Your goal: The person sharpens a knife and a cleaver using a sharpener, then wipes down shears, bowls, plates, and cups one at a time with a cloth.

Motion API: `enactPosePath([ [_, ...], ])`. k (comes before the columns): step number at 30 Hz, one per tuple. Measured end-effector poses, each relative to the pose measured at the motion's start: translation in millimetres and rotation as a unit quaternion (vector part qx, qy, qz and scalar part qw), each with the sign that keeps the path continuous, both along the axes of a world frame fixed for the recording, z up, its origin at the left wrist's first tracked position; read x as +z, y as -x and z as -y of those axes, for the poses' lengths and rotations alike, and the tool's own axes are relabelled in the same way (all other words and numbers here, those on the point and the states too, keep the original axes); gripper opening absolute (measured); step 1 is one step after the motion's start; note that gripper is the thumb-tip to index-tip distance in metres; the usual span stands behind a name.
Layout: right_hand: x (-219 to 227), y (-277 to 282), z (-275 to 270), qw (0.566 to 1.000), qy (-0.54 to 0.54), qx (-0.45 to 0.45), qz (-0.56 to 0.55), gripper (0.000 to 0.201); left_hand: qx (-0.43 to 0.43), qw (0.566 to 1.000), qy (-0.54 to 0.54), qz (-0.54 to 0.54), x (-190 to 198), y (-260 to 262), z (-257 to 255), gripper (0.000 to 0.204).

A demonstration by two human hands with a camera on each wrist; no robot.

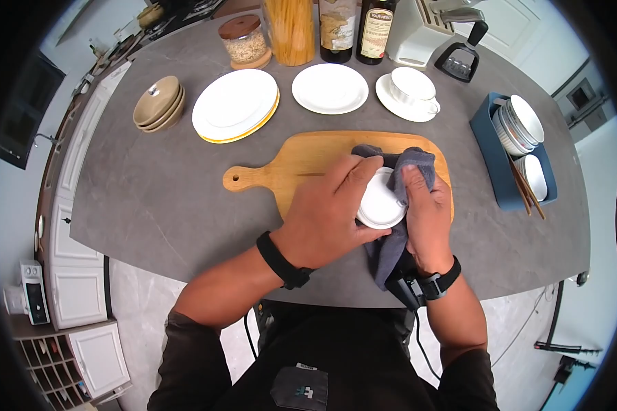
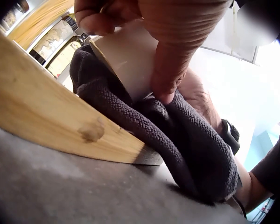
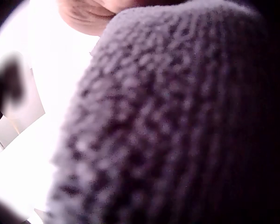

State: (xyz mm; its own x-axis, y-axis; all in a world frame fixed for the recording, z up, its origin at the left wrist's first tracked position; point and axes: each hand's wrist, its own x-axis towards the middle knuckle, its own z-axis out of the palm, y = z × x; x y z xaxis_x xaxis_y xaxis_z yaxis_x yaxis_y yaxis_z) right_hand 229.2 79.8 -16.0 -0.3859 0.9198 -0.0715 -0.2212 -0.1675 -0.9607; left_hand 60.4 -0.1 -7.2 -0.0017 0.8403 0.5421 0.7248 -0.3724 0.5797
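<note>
Over the wooden cutting board (image 1: 315,151), a small white cup (image 1: 382,200) is tipped with its round base toward the head camera. My left hand (image 1: 329,209) grips the cup from the left, thumb and fingers round its side. A dark grey cloth (image 1: 418,164) is bunched against the cup's right side, and my right hand (image 1: 428,219) holds it with the thumb on top. In the left wrist view the cup's thin gold rim (image 2: 105,60) faces down into the cloth folds. Cloth fills most of the right wrist view and hides the right fingers.
Behind the board stand stacked brown bowls (image 1: 159,103), white plates (image 1: 236,103), another plate (image 1: 330,89) and a cup on a saucer (image 1: 408,103). A blue bin (image 1: 493,164) with bowls and chopsticks is at right. Jars, bottles (image 1: 375,34) and a knife block (image 1: 418,34) line the back.
</note>
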Motion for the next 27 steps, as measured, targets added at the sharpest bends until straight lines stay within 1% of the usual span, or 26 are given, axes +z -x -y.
enactPosePath([
  [1,1.8,0.3,1.5,1.0,-0.001,-0.001,0.0,0.022,-0.002,1.0,-0.009,-0.002,-0.6,-0.7,-0.3,0.09],
  [3,5.0,4.4,7.6,0.984,-0.165,0.014,0.065,0.023,-0.001,1.0,-0.016,-0.005,-1.1,-0.3,0.3,0.089],
  [5,9.1,5.4,9.1,0.985,-0.156,0.029,0.067,0.027,0.007,1.0,0.012,-0.026,-1.5,-0.3,0.6,0.088],
  [6,11.7,5.8,9.2,0.984,-0.154,0.041,0.081,0.032,0.007,1.0,0.012,-0.026,-2.2,-0.2,0.8,0.088],
  [7,12.8,6.1,9.1,0.982,-0.151,0.054,0.095,0.038,0.008,1.0,0.018,-0.024,-3.0,0.0,1.2,0.086],
  [8,12.1,6.3,8.7,0.982,-0.151,0.055,0.094,0.038,0.009,0.999,0.024,-0.021,-3.9,0.3,1.4,0.085],
  [10,9.7,4.5,7.0,0.979,-0.151,0.092,0.1,0.049,0.011,1.0,0.026,-0.011,-5.0,0.5,-0.1,0.084],
  [11,10.8,2.8,5.8,0.979,-0.151,0.092,0.1,0.049,0.012,0.999,0.029,-0.001,-5.8,0.4,-1.4,0.084],
  [13,15.7,-1.3,3.0,0.964,-0.204,0.117,0.12,0.054,0.01,1.0,0.022,-0.008,-10.6,2.9,-3.5,0.087],
  [14,17.2,-3.3,2.4,0.965,-0.203,0.116,0.12,0.054,0.008,1.0,0.014,-0.014,-11.9,3.5,-4.2,0.091],
  [15,18.3,-5.1,2.0,0.972,-0.166,0.118,0.114,0.053,0.008,1.0,0.014,-0.014,-12.2,3.3,-4.5,0.091],
  [16,18.7,-5.8,1.9,0.979,-0.129,0.12,0.106,0.052,0.011,1.0,0.02,-0.007,-10.7,3.2,-4.4,0.088],
  [17,18.1,-5.1,1.3,0.979,-0.128,0.12,0.106,0.052,0.014,1.0,0.025,0.0,-9.1,2.9,-4.2,0.085],
  [19,16.6,-2.6,0.5,0.994,-0.054,0.084,0.055,0.049,0.011,1.0,0.028,-0.002,-5.1,1.2,-3.6,0.085],
  [23,17.3,3.6,6.1,0.994,-0.052,0.058,0.07,0.045,0.009,1.0,0.021,-0.01,-5.2,-2.5,-1.5,0.086],
  [25,20.4,4.1,6.9,0.976,-0.145,0.079,0.141,0.044,0.01,0.999,0.029,-0.007,-5.9,-0.9,-0.7,0.086],
  [26,22.1,3.3,6.5,0.976,-0.146,0.08,0.141,0.044,0.009,0.999,0.039,-0.003,-6.7,-0.3,-0.6,0.086],
  [27,24.0,1.4,5.5,0.974,-0.149,0.101,0.137,0.044,0.01,0.999,0.039,-0.003,-8.8,0.4,-1.4,0.086],
])
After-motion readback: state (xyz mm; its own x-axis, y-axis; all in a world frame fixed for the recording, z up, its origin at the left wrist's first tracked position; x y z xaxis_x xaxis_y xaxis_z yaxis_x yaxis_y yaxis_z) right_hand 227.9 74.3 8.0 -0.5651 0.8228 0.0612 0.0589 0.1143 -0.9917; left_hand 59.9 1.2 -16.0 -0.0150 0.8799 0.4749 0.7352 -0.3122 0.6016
